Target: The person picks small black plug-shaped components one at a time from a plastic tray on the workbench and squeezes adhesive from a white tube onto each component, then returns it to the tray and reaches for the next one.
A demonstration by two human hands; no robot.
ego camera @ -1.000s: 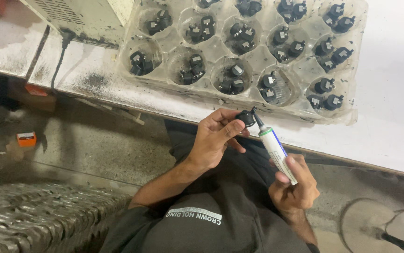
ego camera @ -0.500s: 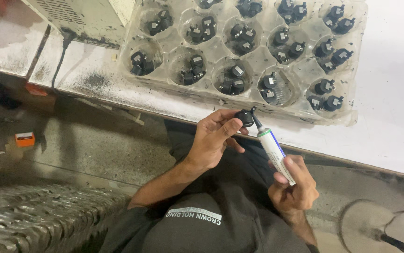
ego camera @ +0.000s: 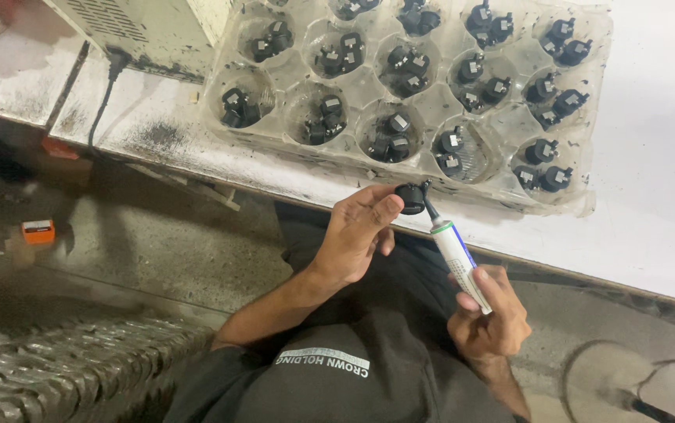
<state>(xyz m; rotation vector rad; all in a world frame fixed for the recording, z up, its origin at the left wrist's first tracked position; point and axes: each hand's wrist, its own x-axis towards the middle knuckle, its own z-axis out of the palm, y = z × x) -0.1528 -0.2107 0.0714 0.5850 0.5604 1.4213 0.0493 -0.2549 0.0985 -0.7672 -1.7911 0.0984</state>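
Observation:
My left hand (ego camera: 357, 229) pinches a small black round part (ego camera: 410, 198) between thumb and fingers, just below the table edge. My right hand (ego camera: 490, 321) grips a white tube with a black nozzle (ego camera: 455, 249), tilted up to the left, its tip touching the black part. Above them on the white table lies a clear plastic tray (ego camera: 369, 86) whose round pockets each hold one or two of the same black parts.
A white table (ego camera: 651, 164) fills the upper right. A pale metal box (ego camera: 149, 27) with a black cable (ego camera: 102, 94) stands at the top left. A small orange object (ego camera: 38, 231) lies on the concrete floor, and a ribbed metal surface (ego camera: 55, 376) is at bottom left.
Both hands hold nearly the same pose; the tube's tip stays at the black part. Nothing else has visibly moved.

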